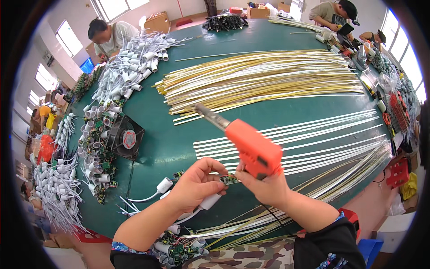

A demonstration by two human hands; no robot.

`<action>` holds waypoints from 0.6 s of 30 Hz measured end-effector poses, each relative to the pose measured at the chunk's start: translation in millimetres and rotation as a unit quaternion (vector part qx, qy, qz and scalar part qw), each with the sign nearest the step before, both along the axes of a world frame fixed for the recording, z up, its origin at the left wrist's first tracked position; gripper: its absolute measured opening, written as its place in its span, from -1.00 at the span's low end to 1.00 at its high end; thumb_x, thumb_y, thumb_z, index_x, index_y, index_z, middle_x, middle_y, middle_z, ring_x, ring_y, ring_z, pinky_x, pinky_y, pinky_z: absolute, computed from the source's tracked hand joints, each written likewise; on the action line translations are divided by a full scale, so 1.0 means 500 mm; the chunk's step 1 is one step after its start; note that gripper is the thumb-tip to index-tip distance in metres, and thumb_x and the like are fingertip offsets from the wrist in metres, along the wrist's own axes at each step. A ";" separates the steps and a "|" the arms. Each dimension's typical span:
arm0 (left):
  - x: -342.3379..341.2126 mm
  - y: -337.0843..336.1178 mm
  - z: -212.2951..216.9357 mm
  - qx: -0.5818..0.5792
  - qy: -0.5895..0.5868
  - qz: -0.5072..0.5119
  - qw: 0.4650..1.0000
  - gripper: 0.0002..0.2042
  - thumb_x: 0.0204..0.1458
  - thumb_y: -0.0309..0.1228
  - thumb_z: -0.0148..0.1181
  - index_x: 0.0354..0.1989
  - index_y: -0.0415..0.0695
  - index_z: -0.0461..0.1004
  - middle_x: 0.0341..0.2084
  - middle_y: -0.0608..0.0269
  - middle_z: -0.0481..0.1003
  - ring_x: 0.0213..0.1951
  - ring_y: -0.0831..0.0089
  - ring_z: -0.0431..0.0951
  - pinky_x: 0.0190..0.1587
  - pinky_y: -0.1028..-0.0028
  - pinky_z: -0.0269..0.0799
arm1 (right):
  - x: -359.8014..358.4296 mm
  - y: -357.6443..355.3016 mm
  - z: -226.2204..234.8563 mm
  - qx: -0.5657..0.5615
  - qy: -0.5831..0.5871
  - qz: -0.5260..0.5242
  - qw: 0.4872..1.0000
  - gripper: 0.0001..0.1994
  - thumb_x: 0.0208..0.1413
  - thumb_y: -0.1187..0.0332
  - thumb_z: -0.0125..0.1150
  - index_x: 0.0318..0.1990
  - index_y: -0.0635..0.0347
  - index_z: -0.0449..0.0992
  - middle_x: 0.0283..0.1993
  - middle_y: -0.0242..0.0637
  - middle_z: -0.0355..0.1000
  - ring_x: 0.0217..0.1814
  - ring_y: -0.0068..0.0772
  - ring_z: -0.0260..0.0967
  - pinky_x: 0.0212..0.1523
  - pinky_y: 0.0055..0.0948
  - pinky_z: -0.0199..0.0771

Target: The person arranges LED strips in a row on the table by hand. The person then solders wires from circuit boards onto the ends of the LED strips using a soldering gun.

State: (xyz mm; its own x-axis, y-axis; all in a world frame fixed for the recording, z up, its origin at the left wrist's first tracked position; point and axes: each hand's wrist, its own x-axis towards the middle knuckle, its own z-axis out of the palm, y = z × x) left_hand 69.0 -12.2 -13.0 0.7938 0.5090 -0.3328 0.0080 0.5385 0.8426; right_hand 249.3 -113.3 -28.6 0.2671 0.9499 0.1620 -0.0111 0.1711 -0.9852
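In my right hand (271, 190) is an orange-red soldering gun (253, 145), its metal tip raised and pointing up and to the left. My left hand (197, 186) is closed in a pinch on a small green circuit board (229, 179). The board sits between the two hands, and the fingertips of my right hand are at its right end. Just below my left hand is a white plastic sleeve (209, 201) with a white cable. To the left of my wrist lies another white sleeve (164, 184) with a cable on the table.
White and gold strips (264, 80) cover the middle of the green table (170, 143); separate white strips (286, 139) lie nearer. A black fan (126, 136) stands left, beside piles of boards in sleeves (92, 157) and white cabled sleeves (130, 62). Other people (112, 38) work around the table.
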 end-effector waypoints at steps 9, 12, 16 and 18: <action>0.031 -0.021 0.037 0.413 0.108 -0.042 0.903 -0.62 -0.04 -0.44 0.38 -0.07 -0.17 0.37 -0.22 0.25 0.43 -0.21 0.48 0.46 -0.13 0.49 0.43 | -0.001 0.004 0.029 -0.033 0.136 0.001 0.990 -0.81 0.02 0.56 0.28 -0.20 0.21 0.46 -0.31 -0.42 0.44 -0.26 -0.62 0.38 -0.23 -0.54 0.41; 0.028 -0.015 0.024 0.341 0.134 -0.052 0.929 -0.56 -0.06 -0.56 0.40 -0.02 -0.15 0.33 -0.17 0.31 0.41 -0.14 0.58 0.43 -0.06 0.49 0.43 | 0.000 0.002 0.032 -0.018 0.137 -0.012 0.990 -0.81 0.02 0.56 0.28 -0.20 0.21 0.46 -0.32 -0.42 0.44 -0.28 -0.62 0.38 -0.25 -0.54 0.42; 0.011 0.004 0.012 0.233 0.099 0.002 0.967 -0.55 -0.07 -0.62 0.38 -0.02 -0.16 0.31 -0.20 0.31 0.41 -0.15 0.58 0.44 -0.04 0.50 0.43 | 0.026 0.003 0.031 -0.025 0.092 -0.050 0.994 -0.78 0.01 0.60 0.24 -0.16 0.25 0.43 -0.35 -0.43 0.42 -0.34 -0.64 0.35 -0.33 -0.58 0.38; -0.005 0.000 0.002 0.279 0.110 0.022 0.954 -0.54 -0.07 -0.61 0.39 -0.01 -0.15 0.31 -0.20 0.31 0.40 -0.14 0.58 0.44 -0.07 0.51 0.43 | 0.034 0.003 0.035 -0.024 0.102 -0.065 0.992 -0.77 0.02 0.60 0.23 -0.15 0.26 0.40 -0.36 -0.45 0.42 -0.36 -0.66 0.34 -0.34 -0.59 0.37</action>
